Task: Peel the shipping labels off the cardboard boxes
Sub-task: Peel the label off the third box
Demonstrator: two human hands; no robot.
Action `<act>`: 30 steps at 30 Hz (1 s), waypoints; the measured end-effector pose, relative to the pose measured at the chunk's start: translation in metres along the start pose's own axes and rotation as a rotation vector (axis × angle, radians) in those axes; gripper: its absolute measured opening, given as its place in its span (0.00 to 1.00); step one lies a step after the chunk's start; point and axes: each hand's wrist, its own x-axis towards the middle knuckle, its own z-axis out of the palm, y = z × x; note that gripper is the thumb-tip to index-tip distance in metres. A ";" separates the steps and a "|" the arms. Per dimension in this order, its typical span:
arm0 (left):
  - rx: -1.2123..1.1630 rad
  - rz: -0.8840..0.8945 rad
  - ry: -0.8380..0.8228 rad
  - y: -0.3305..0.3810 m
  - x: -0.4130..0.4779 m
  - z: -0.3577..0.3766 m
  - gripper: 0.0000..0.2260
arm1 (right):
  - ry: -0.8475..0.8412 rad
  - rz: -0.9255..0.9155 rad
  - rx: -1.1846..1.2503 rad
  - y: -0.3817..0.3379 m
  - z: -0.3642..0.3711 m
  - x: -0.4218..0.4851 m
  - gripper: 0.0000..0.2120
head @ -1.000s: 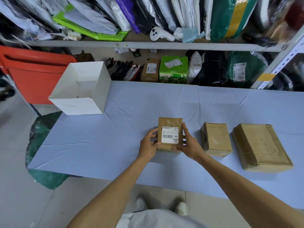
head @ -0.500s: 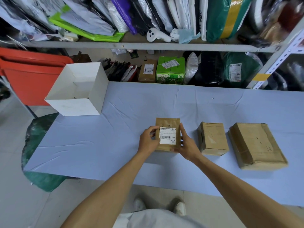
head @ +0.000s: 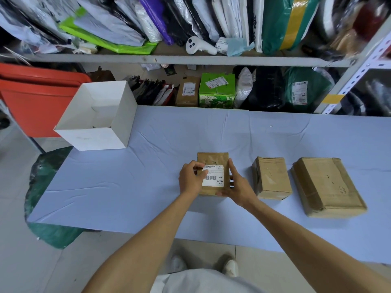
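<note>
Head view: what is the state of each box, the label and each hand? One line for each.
small cardboard box, closed, held by both hands
shipping label, stuck on that box, no corner visibly lifted
left hand, pinches at the label's upper left corner
right hand, grips the small box's right side
middle cardboard box, closed, no label on top
large cardboard box, closed, no label on top
white box, open at the top
</note>
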 end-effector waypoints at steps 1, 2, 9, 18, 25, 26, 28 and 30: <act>0.005 -0.006 0.010 0.001 0.000 0.000 0.06 | 0.000 -0.002 0.004 0.001 0.000 0.000 0.54; 0.010 -0.011 0.021 0.002 0.000 0.001 0.05 | 0.000 -0.006 0.002 0.001 -0.001 0.000 0.54; 0.027 -0.035 0.096 0.005 -0.002 0.002 0.04 | -0.019 -0.034 -0.043 0.003 0.001 0.001 0.54; 0.127 -0.036 0.089 0.011 0.000 0.005 0.03 | -0.031 -0.041 -0.069 0.003 0.000 -0.001 0.54; 0.021 0.073 0.089 0.003 -0.002 0.000 0.01 | -0.003 -0.100 -0.198 0.001 0.003 -0.004 0.61; 0.008 0.090 0.087 0.002 -0.003 -0.001 0.02 | -0.004 -0.094 -0.184 0.000 0.004 -0.004 0.61; -0.027 0.108 0.076 0.002 -0.004 -0.002 0.03 | -0.012 -0.087 -0.157 0.000 0.006 -0.003 0.60; -0.045 0.109 0.067 0.002 -0.005 -0.003 0.04 | -0.021 -0.059 -0.154 0.000 0.005 -0.002 0.60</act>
